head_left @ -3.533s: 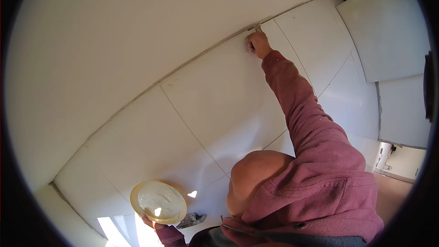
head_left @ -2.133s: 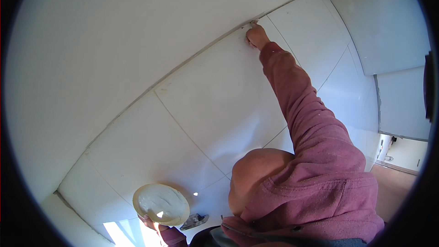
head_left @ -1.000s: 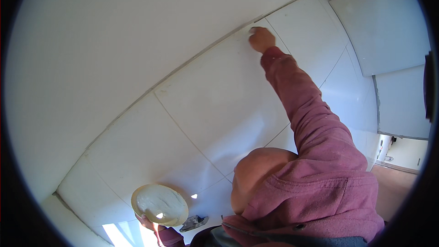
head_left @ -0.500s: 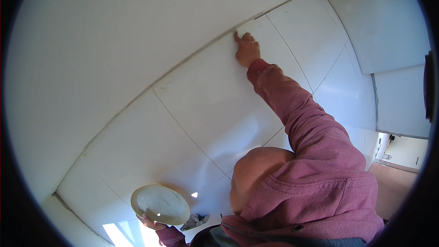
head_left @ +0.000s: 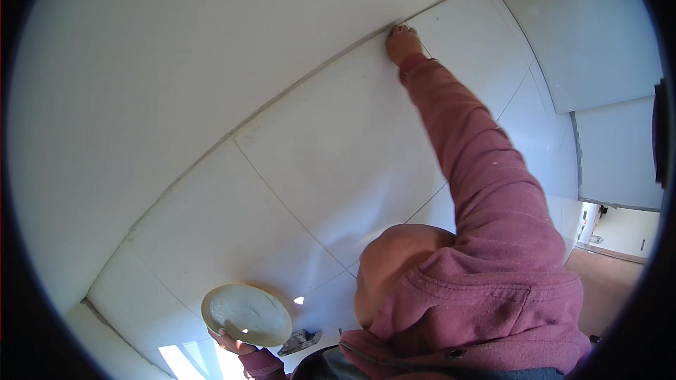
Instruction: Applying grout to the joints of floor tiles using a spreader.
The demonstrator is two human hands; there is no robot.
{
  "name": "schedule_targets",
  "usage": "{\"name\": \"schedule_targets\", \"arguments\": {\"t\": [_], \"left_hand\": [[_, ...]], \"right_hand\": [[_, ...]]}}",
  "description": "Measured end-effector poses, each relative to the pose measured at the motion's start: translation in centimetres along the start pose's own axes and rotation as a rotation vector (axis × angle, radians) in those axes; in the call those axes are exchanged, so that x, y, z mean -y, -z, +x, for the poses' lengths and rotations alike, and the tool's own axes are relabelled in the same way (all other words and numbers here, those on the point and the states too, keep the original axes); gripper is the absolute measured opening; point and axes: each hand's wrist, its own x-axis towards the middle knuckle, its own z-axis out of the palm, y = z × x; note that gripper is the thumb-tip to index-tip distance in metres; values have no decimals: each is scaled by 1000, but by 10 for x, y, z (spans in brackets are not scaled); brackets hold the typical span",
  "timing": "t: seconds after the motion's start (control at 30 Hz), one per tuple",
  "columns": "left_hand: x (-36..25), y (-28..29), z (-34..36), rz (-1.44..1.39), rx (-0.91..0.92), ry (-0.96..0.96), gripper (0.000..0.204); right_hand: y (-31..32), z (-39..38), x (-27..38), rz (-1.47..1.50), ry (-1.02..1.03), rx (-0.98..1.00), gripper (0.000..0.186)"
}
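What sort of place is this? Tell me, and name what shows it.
Probably a room indoors, with finishing work under way: large white tiles, a grey joint along their edge, and a bowl of pale paste in the left hand.

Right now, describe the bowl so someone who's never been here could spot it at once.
Start with the white tiled surface and go to the view's lower left, by the bright sunlit streaks. There the left hand holds a round cream bowl at its rim. Unlike the small grey object beside it, the bowl is wide, pale and holds white paste.
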Motion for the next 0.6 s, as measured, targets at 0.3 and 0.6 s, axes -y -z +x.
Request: {"name": "schedule_targets", "arguments": {"t": [0.3, 0.6], "left_hand": [[-2, 5, 2, 11, -2, -3, 63], [-7, 4, 4, 9, 18, -9, 64]], "right_hand": [[-26, -4, -16, 653, -204, 148, 48], [37, -66, 90, 473, -36, 161, 51]]}}
